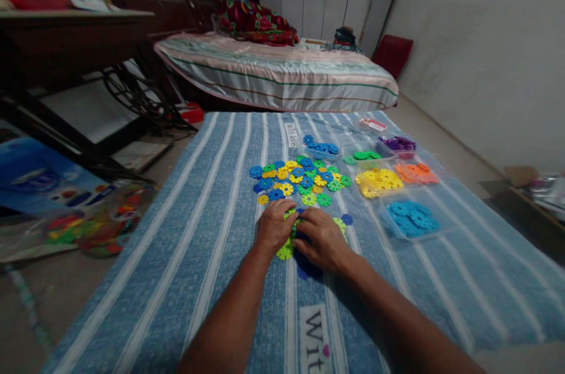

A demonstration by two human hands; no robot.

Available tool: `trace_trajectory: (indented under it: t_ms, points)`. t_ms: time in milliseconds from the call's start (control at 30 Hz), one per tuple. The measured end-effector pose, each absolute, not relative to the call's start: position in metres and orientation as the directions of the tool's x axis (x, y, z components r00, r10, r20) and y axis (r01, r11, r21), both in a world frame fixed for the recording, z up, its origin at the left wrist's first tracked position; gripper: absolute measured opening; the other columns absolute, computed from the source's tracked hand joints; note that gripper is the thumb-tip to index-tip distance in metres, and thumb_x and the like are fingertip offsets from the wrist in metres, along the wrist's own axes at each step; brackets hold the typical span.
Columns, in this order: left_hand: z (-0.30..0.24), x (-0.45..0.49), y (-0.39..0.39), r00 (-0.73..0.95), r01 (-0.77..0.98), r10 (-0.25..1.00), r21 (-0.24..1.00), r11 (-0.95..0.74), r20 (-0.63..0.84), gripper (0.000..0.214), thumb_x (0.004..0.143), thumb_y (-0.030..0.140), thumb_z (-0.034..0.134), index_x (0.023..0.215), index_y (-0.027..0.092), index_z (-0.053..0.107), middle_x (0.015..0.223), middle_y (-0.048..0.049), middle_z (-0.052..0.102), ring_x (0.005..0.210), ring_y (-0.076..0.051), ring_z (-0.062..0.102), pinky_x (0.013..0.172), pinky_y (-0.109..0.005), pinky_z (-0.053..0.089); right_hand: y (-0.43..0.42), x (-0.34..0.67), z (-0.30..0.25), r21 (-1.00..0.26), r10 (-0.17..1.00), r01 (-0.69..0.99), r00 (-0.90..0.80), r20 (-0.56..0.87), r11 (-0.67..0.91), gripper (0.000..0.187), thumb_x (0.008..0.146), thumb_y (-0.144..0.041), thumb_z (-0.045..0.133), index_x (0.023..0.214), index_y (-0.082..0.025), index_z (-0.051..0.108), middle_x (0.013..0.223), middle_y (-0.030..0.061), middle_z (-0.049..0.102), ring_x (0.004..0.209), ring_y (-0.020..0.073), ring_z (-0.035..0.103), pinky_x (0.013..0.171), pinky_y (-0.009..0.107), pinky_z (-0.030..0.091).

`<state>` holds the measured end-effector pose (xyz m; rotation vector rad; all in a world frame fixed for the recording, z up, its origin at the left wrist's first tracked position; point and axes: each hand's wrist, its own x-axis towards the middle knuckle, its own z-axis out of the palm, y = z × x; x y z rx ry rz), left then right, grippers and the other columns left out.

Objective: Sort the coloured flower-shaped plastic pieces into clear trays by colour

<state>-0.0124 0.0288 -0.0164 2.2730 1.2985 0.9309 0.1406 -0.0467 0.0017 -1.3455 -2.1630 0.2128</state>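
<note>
My left hand [274, 225] is closed, thumb and fingers pinched around a yellow-green notched disc [289, 215]. Close beside it, my right hand [322, 237] curls inward over the same cluster, its fingertips partly hiding what they grip. Another yellow-green disc [285, 251] shows below the left fingers, and dark blue discs [304, 272] lie under the right palm in shadow. Whether these pieces are joined cannot be seen. Just beyond my hands spreads a loose pile of blue, green and yellow notched discs [306, 181]. A single dark blue disc [347, 219] rests right of my right hand.
Clear plastic trays to the right hold sorted discs: light blue [412, 218], yellow [378, 181], orange [416, 172], green [366, 155], purple [398, 143] and blue [321, 148]. A striped blue cloth [220, 209] covers the surface. Beyond stands a bed [282, 73].
</note>
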Motion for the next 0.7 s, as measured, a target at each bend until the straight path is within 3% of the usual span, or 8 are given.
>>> trace_trajectory:
  t_ms: [167,333,500,700]
  points:
    - [-0.019,-0.012,0.029,0.356,0.616,0.854,0.591,-0.520,0.380,0.016,0.080,0.019,0.063,0.095,0.021,0.070,0.099,-0.0044,0.072,0.100,-0.021,0.064,0.095,-0.036,0.052,-0.051,0.152,0.000,-0.394,0.904,0.830,-0.274,0.329,0.395,0.008,0.085,-0.026,0.065,0.087,-0.019,0.068,0.105,0.0112,0.063,0.107,0.0254,0.054,0.095,0.041,0.046]
    - [-0.020,-0.012,0.029,0.357,0.613,0.858,0.601,-0.513,0.369,0.016,0.080,0.018,0.064,0.095,0.022,0.070,0.100,-0.0047,0.072,0.102,-0.021,0.064,0.095,-0.038,0.052,-0.052,0.164,0.002,-0.333,0.947,0.919,-0.110,0.300,0.213,0.007,0.084,-0.023,0.064,0.084,-0.019,0.069,0.103,0.0126,0.063,0.108,0.0284,0.052,0.095,0.044,0.045]
    - [-0.020,-0.012,0.028,0.353,0.608,0.853,0.599,-0.522,0.385,0.018,0.081,0.017,0.062,0.095,0.022,0.070,0.100,-0.0044,0.072,0.103,-0.021,0.064,0.095,-0.037,0.052,-0.055,0.150,0.000,-0.334,0.908,0.885,-0.192,0.373,0.324,0.012,0.086,-0.026,0.062,0.094,-0.021,0.069,0.117,0.0131,0.062,0.122,0.0300,0.047,0.101,0.047,0.042]
    - [-0.020,-0.011,0.029,0.340,0.621,0.858,0.594,-0.512,0.384,0.017,0.080,0.017,0.061,0.094,0.022,0.070,0.100,-0.0045,0.073,0.101,-0.021,0.064,0.094,-0.036,0.053,-0.058,0.133,-0.001,-0.291,0.922,0.898,-0.240,0.304,0.330,0.017,0.084,-0.031,0.068,0.096,-0.019,0.070,0.119,0.0139,0.064,0.125,0.0329,0.047,0.101,0.049,0.041]
